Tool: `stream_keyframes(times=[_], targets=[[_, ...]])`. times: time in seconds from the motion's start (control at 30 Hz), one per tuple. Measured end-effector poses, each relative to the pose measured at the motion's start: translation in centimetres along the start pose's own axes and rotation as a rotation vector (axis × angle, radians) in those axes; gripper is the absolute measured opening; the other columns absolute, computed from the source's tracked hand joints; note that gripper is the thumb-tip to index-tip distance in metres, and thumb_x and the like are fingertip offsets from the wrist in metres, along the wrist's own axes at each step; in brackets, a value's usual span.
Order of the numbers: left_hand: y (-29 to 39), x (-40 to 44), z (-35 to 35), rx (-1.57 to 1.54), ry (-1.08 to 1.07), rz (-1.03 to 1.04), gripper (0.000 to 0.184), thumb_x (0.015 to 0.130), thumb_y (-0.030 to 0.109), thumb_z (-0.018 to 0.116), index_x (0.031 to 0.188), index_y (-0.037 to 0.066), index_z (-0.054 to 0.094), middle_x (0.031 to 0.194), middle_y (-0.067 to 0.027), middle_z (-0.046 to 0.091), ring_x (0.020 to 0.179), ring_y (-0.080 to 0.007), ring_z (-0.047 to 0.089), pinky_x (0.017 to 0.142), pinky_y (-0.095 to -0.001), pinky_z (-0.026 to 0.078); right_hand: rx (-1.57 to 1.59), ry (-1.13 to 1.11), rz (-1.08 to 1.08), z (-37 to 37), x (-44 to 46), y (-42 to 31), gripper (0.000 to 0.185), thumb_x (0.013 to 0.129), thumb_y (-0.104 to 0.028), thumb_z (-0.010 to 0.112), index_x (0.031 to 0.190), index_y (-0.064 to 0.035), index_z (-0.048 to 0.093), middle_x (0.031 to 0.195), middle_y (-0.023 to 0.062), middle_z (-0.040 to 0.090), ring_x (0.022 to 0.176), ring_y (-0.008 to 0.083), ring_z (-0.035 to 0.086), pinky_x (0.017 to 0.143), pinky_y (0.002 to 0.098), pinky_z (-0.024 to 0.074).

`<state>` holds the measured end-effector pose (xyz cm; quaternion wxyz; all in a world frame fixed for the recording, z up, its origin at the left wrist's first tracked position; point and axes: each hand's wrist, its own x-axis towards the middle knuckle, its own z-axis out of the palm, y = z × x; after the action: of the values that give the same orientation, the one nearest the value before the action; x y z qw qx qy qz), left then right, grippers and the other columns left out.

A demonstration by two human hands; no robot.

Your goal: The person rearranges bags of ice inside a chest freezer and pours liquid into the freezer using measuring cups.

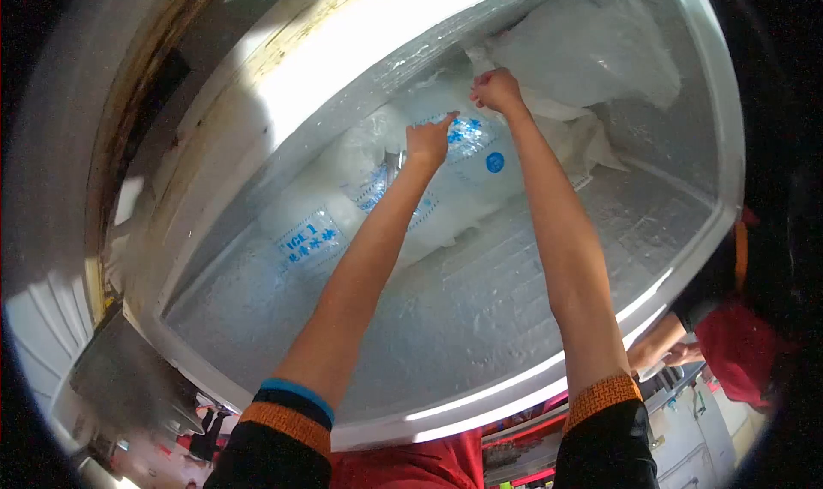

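Note:
Inside a white chest freezer point(480, 318) lie clear plastic ice bags with blue print. My left hand point(429, 142) is closed on the plastic of the middle ice bag point(471, 159), its index finger reaching toward my right hand. Just up and to the right, my right hand point(497, 92) has its fingers curled in a pinch on the plastic at the upper end of the same bag. Further left, another ice bag point(309, 236) rests against the back wall. My fingertips are partly hidden by the hands and the plastic.
A cloudy plastic bag point(591, 48) lies at the freezer's right end, with crumpled plastic point(583, 142) below it. The freezer's raised rim point(514, 412) runs along the near side. At right is another person's hand point(681, 354) beside a red garment point(741, 352).

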<state>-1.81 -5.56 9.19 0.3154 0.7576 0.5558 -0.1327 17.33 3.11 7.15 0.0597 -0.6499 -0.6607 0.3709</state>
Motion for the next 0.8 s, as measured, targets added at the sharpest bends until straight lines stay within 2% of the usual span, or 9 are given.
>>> stream_keyframes(times=[0.1, 0.17, 0.23, 0.33, 0.43, 0.47, 0.53, 0.6, 0.8], targets=[[-0.4, -0.3, 0.4, -0.005, 0.026, 0.015, 0.073, 0.087, 0.004, 0.054, 0.148, 0.038, 0.032, 0.092, -0.0140, 0.070, 0.087, -0.0331, 0.069, 0.080, -0.0483, 0.050, -0.137, -0.096, 0.058, -0.7, 2.2, -2.2, 0.020, 0.089, -0.014, 0.060, 0.082, 0.0014, 0.070, 0.070, 0.0123, 0.070, 0.059, 0.0176, 0.067, 0.053, 0.0287, 0.0522], [-0.4, -0.3, 0.5, -0.019, 0.038, 0.018, 0.074, 0.086, 0.003, 0.054, 0.147, 0.037, 0.032, 0.089, -0.0138, 0.070, 0.085, -0.0330, 0.069, 0.077, -0.0478, 0.050, 0.198, 0.003, 0.171, -0.3, 3.6, -2.4, 0.025, 0.080, -0.027, 0.060, 0.065, -0.0114, 0.072, 0.064, 0.0076, 0.070, 0.047, 0.0176, 0.063, 0.059, 0.0327, 0.0538], [-0.2, -0.4, 0.6, -0.027, 0.071, 0.018, 0.074, 0.085, 0.001, 0.053, 0.147, 0.036, 0.033, 0.083, -0.0132, 0.069, 0.081, -0.0327, 0.069, 0.074, -0.0467, 0.050, 0.304, -0.016, 0.266, 1.5, 5.4, -0.9, 0.027, 0.081, -0.027, 0.058, 0.064, -0.0117, 0.072, 0.062, 0.0065, 0.069, 0.047, 0.0169, 0.063, 0.059, 0.0319, 0.0541], [0.0, -0.3, 0.2, -0.056, -0.007, -0.016, 0.070, 0.089, 0.003, 0.051, 0.147, 0.039, 0.034, 0.087, -0.0115, 0.070, 0.085, -0.0299, 0.069, 0.084, -0.0471, 0.049, 0.417, -0.043, 0.325, 3.1, 7.8, 0.7, 0.034, 0.082, -0.029, 0.056, 0.056, -0.0126, 0.069, 0.057, 0.0034, 0.067, 0.048, 0.0141, 0.063, 0.060, 0.0301, 0.0549], [0.1, -0.1, 0.3, -0.061, 0.005, -0.017, 0.070, 0.088, 0.002, 0.051, 0.146, 0.038, 0.036, 0.085, -0.0114, 0.070, 0.084, -0.0296, 0.069, 0.082, -0.0466, 0.049, 0.394, 0.033, 0.347, 3.1, 8.0, 0.3, 0.027, 0.084, -0.023, 0.058, 0.064, -0.0098, 0.071, 0.058, 0.0050, 0.067, 0.051, 0.0138, 0.065, 0.057, 0.0298, 0.0555], [0.1, 0.0, 0.3, -0.060, 0.007, -0.020, 0.070, 0.088, 0.002, 0.051, 0.146, 0.038, 0.036, 0.085, -0.0114, 0.070, 0.084, -0.0296, 0.069, 0.082, -0.0466, 0.049, 0.560, 0.040, 0.403, 2.7, 7.8, -0.2, 0.023, 0.084, -0.018, 0.059, 0.069, -0.0057, 0.071, 0.062, 0.0082, 0.068, 0.054, 0.0155, 0.066, 0.056, 0.0301, 0.0563], [-0.1, -0.1, 0.5, -0.055, 0.054, 0.011, 0.077, 0.083, -0.001, 0.055, 0.147, 0.036, 0.033, 0.081, -0.0117, 0.070, 0.077, -0.0324, 0.069, 0.071, -0.0470, 0.050, 0.728, 0.047, 0.453, 1.7, 6.7, -1.7, 0.019, 0.085, -0.014, 0.060, 0.075, -0.0016, 0.071, 0.065, 0.0115, 0.069, 0.057, 0.0172, 0.067, 0.054, 0.0305, 0.0571], [-0.1, -0.2, 0.6, -0.045, 0.078, 0.013, 0.077, 0.083, -0.001, 0.055, 0.147, 0.036, 0.033, 0.081, -0.0114, 0.070, 0.077, -0.0325, 0.069, 0.071, -0.0477, 0.051, 0.820, 0.058, 0.450, 1.2, 5.8, -2.2, 0.017, 0.092, -0.007, 0.056, 0.095, 0.0065, 0.066, 0.083, 0.0137, 0.071, 0.065, 0.0179, 0.069, 0.056, 0.0296, 0.0574], [0.0, -0.1, 0.3, -0.045, 0.110, 0.010, 0.071, 0.085, 0.001, 0.052, 0.144, 0.036, 0.038, 0.081, -0.0130, 0.069, 0.077, -0.0335, 0.069, 0.073, -0.0501, 0.051, 0.938, 0.090, 0.250, 0.7, 3.4, -0.1, 0.017, 0.094, -0.009, 0.057, 0.099, 0.0048, 0.066, 0.084, 0.0115, 0.070, 0.069, 0.0155, 0.067, 0.062, 0.0298, 0.0569]])
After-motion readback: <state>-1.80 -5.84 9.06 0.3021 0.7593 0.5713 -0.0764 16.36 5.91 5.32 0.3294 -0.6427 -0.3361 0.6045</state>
